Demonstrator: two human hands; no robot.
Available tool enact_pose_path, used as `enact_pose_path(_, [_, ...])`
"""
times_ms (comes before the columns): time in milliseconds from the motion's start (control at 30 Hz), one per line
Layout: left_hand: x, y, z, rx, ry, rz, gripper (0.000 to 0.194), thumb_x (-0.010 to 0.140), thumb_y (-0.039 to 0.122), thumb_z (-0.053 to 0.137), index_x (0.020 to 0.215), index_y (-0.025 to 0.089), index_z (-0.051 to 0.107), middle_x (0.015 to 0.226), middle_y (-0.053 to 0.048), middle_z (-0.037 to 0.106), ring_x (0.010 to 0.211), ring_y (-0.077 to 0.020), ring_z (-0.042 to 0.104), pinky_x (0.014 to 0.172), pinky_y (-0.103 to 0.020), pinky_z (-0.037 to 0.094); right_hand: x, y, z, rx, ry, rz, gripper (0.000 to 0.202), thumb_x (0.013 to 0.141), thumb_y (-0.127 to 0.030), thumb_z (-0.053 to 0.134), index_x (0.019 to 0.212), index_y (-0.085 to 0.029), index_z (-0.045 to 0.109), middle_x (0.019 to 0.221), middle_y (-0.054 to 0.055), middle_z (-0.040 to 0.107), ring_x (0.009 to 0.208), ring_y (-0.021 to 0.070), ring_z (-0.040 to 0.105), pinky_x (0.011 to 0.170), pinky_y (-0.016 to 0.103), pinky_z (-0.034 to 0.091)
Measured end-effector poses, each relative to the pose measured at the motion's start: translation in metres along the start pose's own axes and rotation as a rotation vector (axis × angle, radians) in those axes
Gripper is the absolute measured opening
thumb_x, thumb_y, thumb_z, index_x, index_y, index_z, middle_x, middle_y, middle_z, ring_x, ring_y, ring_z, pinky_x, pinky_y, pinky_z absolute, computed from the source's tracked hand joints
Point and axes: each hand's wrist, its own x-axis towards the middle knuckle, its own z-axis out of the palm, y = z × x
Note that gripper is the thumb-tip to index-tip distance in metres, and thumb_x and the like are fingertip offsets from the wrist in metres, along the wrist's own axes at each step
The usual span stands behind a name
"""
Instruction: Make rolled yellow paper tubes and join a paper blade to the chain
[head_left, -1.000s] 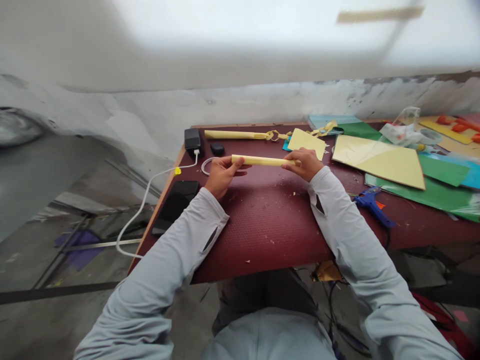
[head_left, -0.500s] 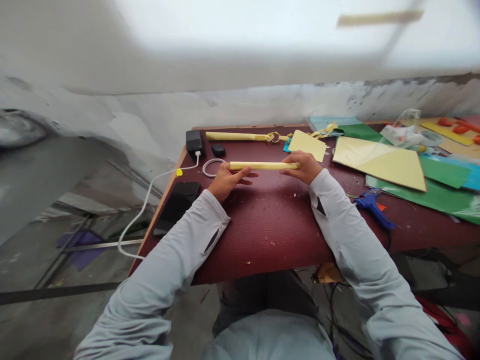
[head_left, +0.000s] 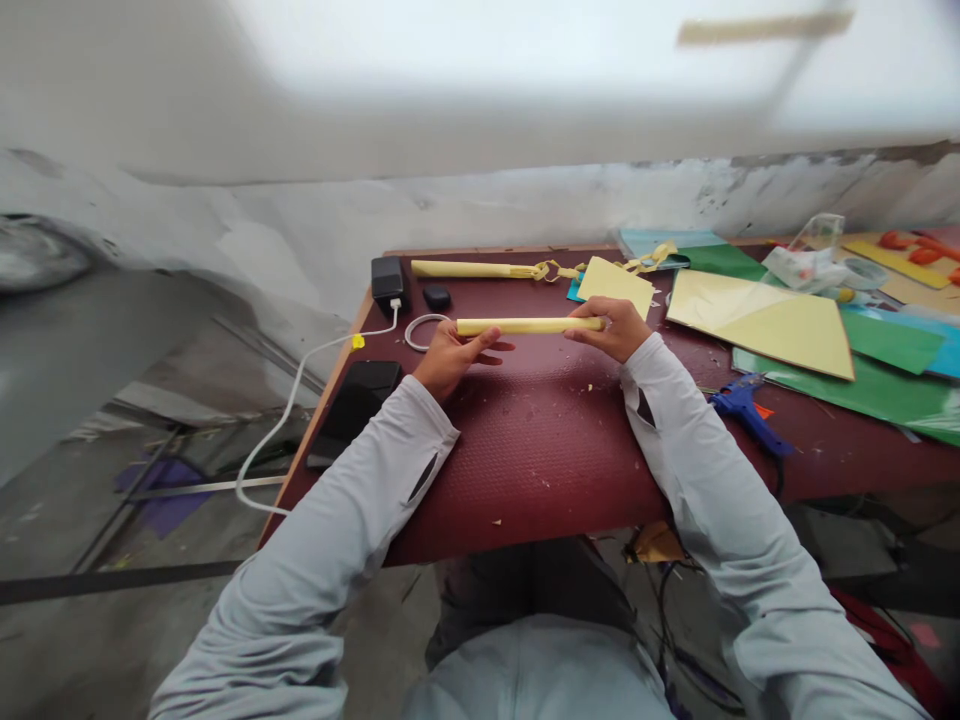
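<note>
A narrow yellow paper roll is held level above the dark red table. My left hand grips its left end, thumb along the front and the other fingers partly spread beneath. At the right end, my right hand pinches the roll between thumb and fingers. Behind it lies a longer yellow paper tube, which runs into a chain of yellow paper loops. A yellow paper sheet rests just beyond my right hand.
To the left are a black power adapter with a white cable, a small black case and a black phone-like slab. On the right lie a blue glue gun, yellow sheets, green sheets and a tape roll.
The yellow paper roll has risen very slightly in view. My right hand has shifted a little right and up along its end; my left hand stays almost in place.
</note>
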Motion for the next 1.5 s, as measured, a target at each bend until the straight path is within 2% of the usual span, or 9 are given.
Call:
enact_pose_path(67, [0.0, 0.0, 0.0, 0.007, -0.002, -0.003, 0.051, 0.082, 0.054, 0.085, 0.107, 0.01, 0.074, 0.103, -0.015, 0.077, 0.094, -0.0301, 0.08, 0.066, -0.032, 0.066, 0.0, 0.0, 0.002, 0.016, -0.016, 0.019, 0.042, 0.078, -0.057, 0.082, 0.095, -0.018, 0.081, 0.088, 0.006, 0.076, 0.076, 0.0197, 0.064, 0.071, 0.035, 0.048])
enact_pose_path(233, [0.001, 0.005, -0.003, -0.002, 0.036, 0.001, 0.051, 0.081, 0.054, 0.085, 0.105, 0.012, 0.073, 0.103, -0.014, 0.077, 0.094, -0.0285, 0.08, 0.065, -0.03, 0.065, 0.0, 0.007, -0.005, 0.119, 0.023, 0.056, 0.042, 0.076, -0.055, 0.084, 0.099, -0.019, 0.082, 0.09, 0.006, 0.078, 0.08, 0.0201, 0.066, 0.078, 0.037, 0.052])
enact_pose_path(400, [0.001, 0.005, -0.005, -0.044, 0.042, 0.006, 0.049, 0.081, 0.053, 0.085, 0.105, 0.012, 0.074, 0.104, -0.014, 0.077, 0.092, -0.0282, 0.08, 0.064, -0.03, 0.064, -0.001, 0.008, -0.008, 0.191, 0.031, 0.067, 0.043, 0.077, -0.054, 0.085, 0.101, -0.019, 0.081, 0.092, 0.006, 0.078, 0.077, 0.0187, 0.065, 0.076, 0.036, 0.054])
enact_pose_path(633, [0.0, -0.002, 0.001, 0.003, -0.003, -0.024, 0.053, 0.081, 0.055, 0.084, 0.11, 0.012, 0.074, 0.108, -0.015, 0.078, 0.091, -0.028, 0.08, 0.064, -0.031, 0.064, -0.001, -0.004, 0.007, 0.16, 0.003, 0.153, 0.047, 0.068, -0.059, 0.088, 0.089, -0.017, 0.08, 0.069, 0.001, 0.068, 0.06, 0.013, 0.051, 0.057, 0.029, 0.039])
enact_pose_path(867, [0.002, 0.003, -0.005, -0.015, 0.045, 0.002, 0.049, 0.08, 0.055, 0.085, 0.104, 0.013, 0.073, 0.103, -0.014, 0.078, 0.089, -0.0265, 0.08, 0.063, -0.029, 0.063, 0.0, 0.003, -0.005, 0.265, 0.045, 0.119, 0.043, 0.072, -0.054, 0.088, 0.095, -0.018, 0.081, 0.082, 0.004, 0.075, 0.07, 0.0166, 0.061, 0.068, 0.034, 0.051])
enact_pose_path(1067, [0.003, 0.003, -0.008, -0.032, 0.047, 0.005, 0.048, 0.08, 0.054, 0.086, 0.103, 0.013, 0.073, 0.103, -0.014, 0.078, 0.089, -0.0265, 0.08, 0.063, -0.029, 0.062, -0.002, 0.005, -0.013, 0.326, 0.014, 0.164, 0.045, 0.071, -0.057, 0.088, 0.097, -0.022, 0.081, 0.074, 0.001, 0.07, 0.061, 0.0128, 0.054, 0.056, 0.03, 0.043])
enact_pose_path(1200, [0.002, 0.004, -0.008, -0.029, 0.049, -0.011, 0.049, 0.08, 0.055, 0.085, 0.105, 0.014, 0.072, 0.105, -0.014, 0.078, 0.089, -0.0262, 0.08, 0.064, -0.03, 0.063, -0.002, 0.006, -0.013, 0.361, 0.009, 0.175, 0.045, 0.07, -0.055, 0.089, 0.099, -0.022, 0.08, 0.067, -0.002, 0.063, 0.058, 0.0109, 0.048, 0.054, 0.028, 0.038])
enact_pose_path(1367, [0.0, 0.001, -0.003, -0.012, 0.005, -0.031, 0.052, 0.082, 0.055, 0.084, 0.109, 0.012, 0.072, 0.107, -0.015, 0.078, 0.091, -0.0273, 0.08, 0.064, -0.03, 0.063, -0.002, 0.002, -0.002, 0.348, 0.009, 0.18, 0.047, 0.063, -0.056, 0.093, 0.087, -0.019, 0.076, 0.076, 0.001, 0.069, 0.065, 0.0128, 0.054, 0.059, 0.029, 0.044])
enact_pose_path(1500, [0.0, -0.004, -0.001, -0.007, -0.024, -0.042, 0.051, 0.084, 0.053, 0.083, 0.111, 0.011, 0.073, 0.104, -0.013, 0.077, 0.09, -0.0272, 0.08, 0.064, -0.029, 0.064, -0.001, -0.003, 0.005, 0.276, 0.035, 0.179, 0.051, 0.059, -0.057, 0.094, 0.079, -0.015, 0.073, 0.064, -0.002, 0.061, 0.058, 0.0097, 0.046, 0.053, 0.026, 0.036])
